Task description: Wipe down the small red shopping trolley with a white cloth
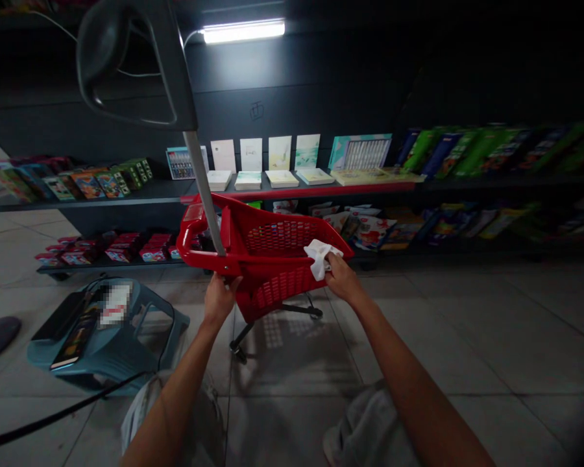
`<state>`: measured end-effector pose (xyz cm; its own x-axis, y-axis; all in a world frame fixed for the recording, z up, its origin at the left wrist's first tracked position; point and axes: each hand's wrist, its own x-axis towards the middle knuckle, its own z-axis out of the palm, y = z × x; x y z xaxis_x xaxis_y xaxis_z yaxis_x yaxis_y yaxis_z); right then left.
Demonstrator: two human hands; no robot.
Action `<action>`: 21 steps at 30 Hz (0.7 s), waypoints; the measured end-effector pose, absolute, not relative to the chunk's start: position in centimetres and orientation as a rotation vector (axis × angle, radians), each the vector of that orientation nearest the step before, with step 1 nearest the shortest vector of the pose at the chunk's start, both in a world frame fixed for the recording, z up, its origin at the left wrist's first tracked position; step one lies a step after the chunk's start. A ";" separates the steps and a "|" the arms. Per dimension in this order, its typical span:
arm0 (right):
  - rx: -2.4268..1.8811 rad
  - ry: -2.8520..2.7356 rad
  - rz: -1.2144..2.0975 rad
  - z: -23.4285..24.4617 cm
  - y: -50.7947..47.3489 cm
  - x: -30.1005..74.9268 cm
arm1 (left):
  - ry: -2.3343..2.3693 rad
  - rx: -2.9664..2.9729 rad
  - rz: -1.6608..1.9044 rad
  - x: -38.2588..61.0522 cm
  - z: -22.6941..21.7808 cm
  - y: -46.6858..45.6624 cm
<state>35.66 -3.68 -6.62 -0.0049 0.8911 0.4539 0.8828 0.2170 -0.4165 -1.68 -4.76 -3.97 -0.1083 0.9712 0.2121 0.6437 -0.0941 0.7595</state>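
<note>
A small red plastic shopping cart (285, 243) with slotted sides stands on the floor before me. From its near end a grey pole with a black loop handle (187, 97) rises at a tilt. My left hand (220, 299) grips the cart's lower edge below the pole, its fingers partly hidden behind the red plastic. At the cart's far right end, my right hand (341, 277) is closed on a crumpled white cloth (321, 255), which lies against the rim. The cart's dark wheels (238, 353) rest on the tiles.
A blue-grey plastic stool (111, 353) at left carries a phone-like device (75, 337) and a black cable (63, 415). Behind the cart run dark shelves (292, 191) with cards, boxes and snack bags (372, 230). A tube light (243, 30) shines above.
</note>
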 end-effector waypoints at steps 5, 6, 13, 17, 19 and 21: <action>-1.641 -1.832 0.115 -6.4 -4.7 37.2 | 1.700 1.788 1.116 -2.0 -4.5 -4.7; -1.658 -1.817 0.142 -6.2 -4.9 37.6 | 1.673 1.804 1.125 -2.1 -4.6 -4.7; -1.822 -1.713 0.213 -5.6 -4.8 40.0 | 1.624 1.879 1.054 -2.9 -4.3 -5.0; -1.844 -1.633 0.112 -5.4 -4.1 38.8 | 1.701 1.929 0.970 -3.0 -4.2 -5.3; -1.869 -1.612 0.040 -5.0 -3.9 36.8 | 1.734 1.937 0.944 -3.0 -4.2 -5.4; -1.864 -1.652 -0.012 -4.5 -4.0 34.0 | 1.743 1.938 0.938 -3.0 -4.2 -5.4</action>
<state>34.02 -3.98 -4.52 0.2102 0.8882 0.4086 0.8942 -0.0058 -0.4475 -2.98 -5.37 -4.20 0.0139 0.9733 0.2290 0.7273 -0.1670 0.6657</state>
